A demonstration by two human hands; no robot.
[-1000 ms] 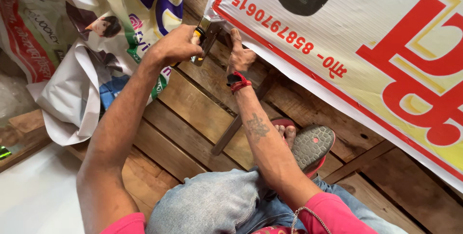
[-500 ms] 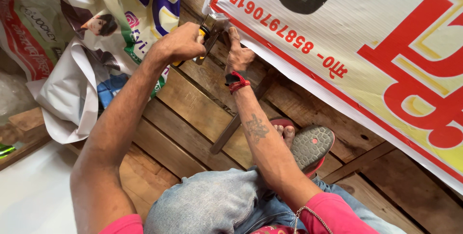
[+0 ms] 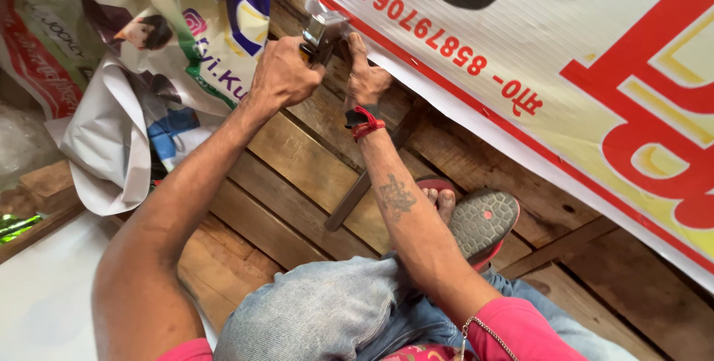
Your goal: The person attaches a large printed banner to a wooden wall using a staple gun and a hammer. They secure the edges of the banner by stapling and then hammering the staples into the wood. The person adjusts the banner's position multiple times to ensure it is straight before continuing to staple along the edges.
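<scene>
Wooden planks below: left hand clamps the metal stapler, right hand pressing the banner just beside; both unmoved since before

The tool gripped in my left hand is bare metal, grey and dully shiny, with a small yellow part at its lower edge. The banner under my right hand is a printed sheet, ribbed across its face, with a low sheen. The frame beneath is unfinished wood: rough planks, brown, grain and knots showing, matt throughout. The crumpled banner to my left is smoother and glossier, creased in folds. My wristband is red thread with a black band. My trousers are faded denim cloth. The sandal sole is grey rubber, studded and matt, edged red.
</scene>
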